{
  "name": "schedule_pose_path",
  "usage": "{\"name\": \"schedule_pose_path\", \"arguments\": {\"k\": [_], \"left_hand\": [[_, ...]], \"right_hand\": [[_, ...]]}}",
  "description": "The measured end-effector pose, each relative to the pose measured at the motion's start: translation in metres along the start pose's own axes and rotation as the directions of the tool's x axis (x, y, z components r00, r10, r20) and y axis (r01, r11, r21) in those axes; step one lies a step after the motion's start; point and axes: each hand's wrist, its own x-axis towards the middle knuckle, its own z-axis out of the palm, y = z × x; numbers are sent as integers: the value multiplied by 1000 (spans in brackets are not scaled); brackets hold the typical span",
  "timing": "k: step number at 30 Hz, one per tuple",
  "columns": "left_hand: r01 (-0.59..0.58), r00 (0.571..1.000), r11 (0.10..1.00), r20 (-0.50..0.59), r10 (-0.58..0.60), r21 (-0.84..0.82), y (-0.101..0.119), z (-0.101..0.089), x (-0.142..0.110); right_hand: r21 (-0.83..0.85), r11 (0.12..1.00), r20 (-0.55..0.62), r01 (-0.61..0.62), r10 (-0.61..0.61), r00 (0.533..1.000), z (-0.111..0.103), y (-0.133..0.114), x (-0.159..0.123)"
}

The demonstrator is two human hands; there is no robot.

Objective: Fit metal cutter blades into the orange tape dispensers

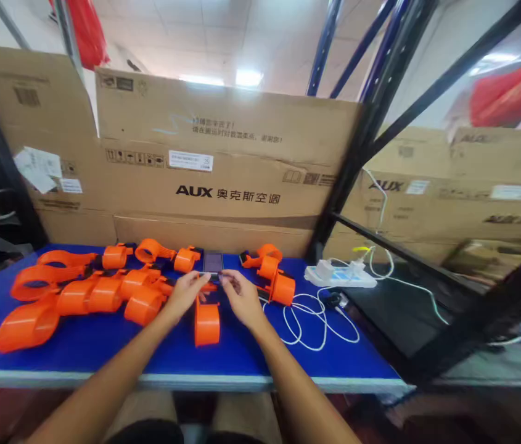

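Observation:
On the blue table (79, 351) my left hand (185, 295) and my right hand (240, 297) meet at a small dark phone-like device (213, 263) lying flat. Both hands have their fingertips pinched at the device's near edge. Just below the hands an orange strap-like holder (207, 322) stands on the table. What exactly the fingers grip is too small to make out.
Several orange strap holders (79, 290) lie across the table's left half, more (275, 277) at the right. A white power strip (340, 275) with white cables (315, 320) sits at the right edge. Cardboard boxes (223, 185) wall the back; black rack posts (348, 172) rise to the right.

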Motion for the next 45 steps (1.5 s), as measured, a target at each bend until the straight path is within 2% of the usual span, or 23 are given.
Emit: {"name": "schedule_pose_path", "arguments": {"k": [4,13,19,28,33,38,45], "left_hand": [[9,1000,1000,7,-8,-12,1,0,0],[47,991,998,124,-41,-46,0,4,-7],[55,994,998,92,-53,-18,-6,2,-4],[67,995,997,77,-64,-40,-4,2,-4],[88,994,991,74,-81,-102,-3,2,-2],[148,988,961,76,-133,-234,2,1,-4],[253,963,902,178,-201,-351,9,3,-7]], "right_hand": [[-16,1000,48,8,-7,999,3,-2,-3],[-166,986,34,33,-27,999,6,-6,-7],[-244,965,79,92,-75,994,8,-8,-9],[-304,940,98,151,-127,987,8,-9,-8],[-310,937,99,161,-137,986,7,-8,-8],[-317,929,125,191,-159,979,4,-7,-6],[-483,851,177,205,-134,975,4,-7,-9]]}}
